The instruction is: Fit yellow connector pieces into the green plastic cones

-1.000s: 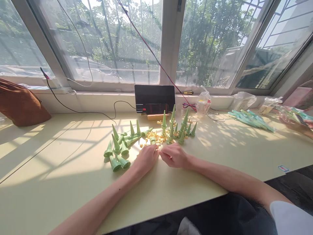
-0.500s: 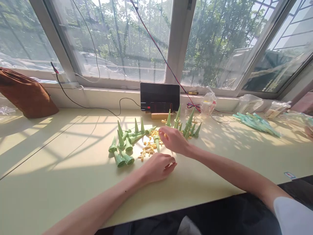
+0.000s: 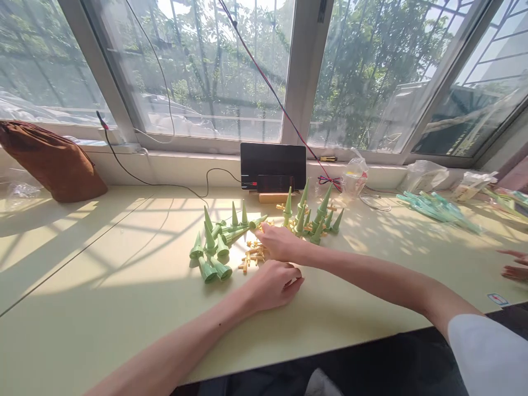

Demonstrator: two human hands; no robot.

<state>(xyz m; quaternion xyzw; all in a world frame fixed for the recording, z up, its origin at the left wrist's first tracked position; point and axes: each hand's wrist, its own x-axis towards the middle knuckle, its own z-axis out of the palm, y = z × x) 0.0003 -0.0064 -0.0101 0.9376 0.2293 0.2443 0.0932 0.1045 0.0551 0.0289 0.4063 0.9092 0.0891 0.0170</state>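
Note:
My right hand (image 3: 277,242) reaches over the yellow small branched plastic pieces (image 3: 253,253), its fingers pressed together and pointing left. Whatever its fingertips pinch is too small or hidden to make out. Close to those fingertips, a green cone (image 3: 259,221) lies with others. My left hand (image 3: 278,283) rests on the table nearer to me, fingers curled inward; anything inside it is hidden. Left of the yellow pieces, several green cones (image 3: 209,241) stand or lie in a group. Behind my right hand, more green cones (image 3: 319,212) stand, with yellow pieces among them.
A tablet (image 3: 272,162) leans at the window with a phone before it, joined to a black cable (image 3: 165,185). A brown bag (image 3: 61,165) stands left. Clear plastic bags (image 3: 424,176) and green strips (image 3: 437,209) lie right. Another person's hand (image 3: 515,264) shows at the right edge.
My right hand has moved left and slightly nearer, covering the green cone that lay between my hands. My left hand stays curled in place. Another person's hand has appeared at the right edge.

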